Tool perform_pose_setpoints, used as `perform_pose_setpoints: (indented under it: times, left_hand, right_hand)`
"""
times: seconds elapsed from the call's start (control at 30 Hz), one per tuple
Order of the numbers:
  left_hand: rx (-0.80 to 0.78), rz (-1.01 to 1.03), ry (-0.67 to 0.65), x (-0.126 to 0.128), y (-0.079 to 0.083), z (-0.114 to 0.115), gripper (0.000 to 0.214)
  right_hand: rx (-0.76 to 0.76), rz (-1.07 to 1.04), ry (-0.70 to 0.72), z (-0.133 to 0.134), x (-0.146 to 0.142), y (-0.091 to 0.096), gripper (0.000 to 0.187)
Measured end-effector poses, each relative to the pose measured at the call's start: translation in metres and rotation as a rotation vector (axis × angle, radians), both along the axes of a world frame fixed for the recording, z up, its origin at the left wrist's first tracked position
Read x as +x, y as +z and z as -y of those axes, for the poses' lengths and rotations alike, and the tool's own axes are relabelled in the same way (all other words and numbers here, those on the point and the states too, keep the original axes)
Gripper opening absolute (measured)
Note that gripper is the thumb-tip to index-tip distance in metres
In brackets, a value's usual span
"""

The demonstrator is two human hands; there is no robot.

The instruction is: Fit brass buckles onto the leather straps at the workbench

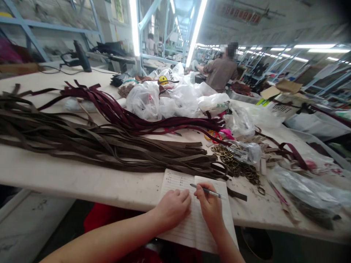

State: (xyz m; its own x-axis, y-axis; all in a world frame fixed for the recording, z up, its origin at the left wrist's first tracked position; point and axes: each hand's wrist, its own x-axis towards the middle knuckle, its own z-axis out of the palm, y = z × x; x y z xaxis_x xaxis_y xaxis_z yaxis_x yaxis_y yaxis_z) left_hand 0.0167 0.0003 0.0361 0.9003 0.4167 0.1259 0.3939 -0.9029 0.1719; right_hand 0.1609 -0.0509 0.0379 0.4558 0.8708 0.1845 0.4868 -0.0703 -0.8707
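The left hand lies palm down on the left page of a lined notebook, its fingers close together and slightly bent, holding nothing. The right hand pinches a pen between thumb and fingers over the right page, the tip pointing left towards the fold; whether it touches paper I cannot tell. A few short lines of handwriting stand at the top of the left page. The notebook lies open across the front edge of the worktop, its lower part jutting past it. Just behind it, a thick bundle of dark brown straps runs to the worktop's left end, with maroon straps beyond. Right of the bundle's tips lies a heap of brass-coloured metal links; farther right, near the front edge, is a filled clear plastic bag. White plastic bags are piled towards the back edge. Past that edge, a person in a brown top faces away.
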Motion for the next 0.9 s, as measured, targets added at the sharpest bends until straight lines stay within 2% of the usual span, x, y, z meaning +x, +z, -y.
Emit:
perform_pose_setpoints:
  times: [0.1, 0.23, 0.63, 0.9]
  left_hand:
    - [0.007, 0.022, 0.012, 0.0, -0.006, 0.0, 0.025]
    - [-0.026, 0.068, 0.017, 0.001, -0.01, 0.0, 0.031]
    - [-0.121, 0.141, 0.021, -0.001, -0.017, -0.004, 0.032]
    - [-0.124, 0.12, 0.006, -0.003, -0.017, -0.006, 0.031]
  right_hand:
    - [0.02, 0.005, 0.004, -0.012, -0.002, -0.014, 0.021]
    - [0.036, 0.058, -0.001, -0.018, -0.005, -0.025, 0.018]
    - [0.031, 0.217, 0.004, -0.016, -0.01, -0.032, 0.015]
    - [-0.01, 0.225, 0.029, -0.016, -0.009, -0.033, 0.016]
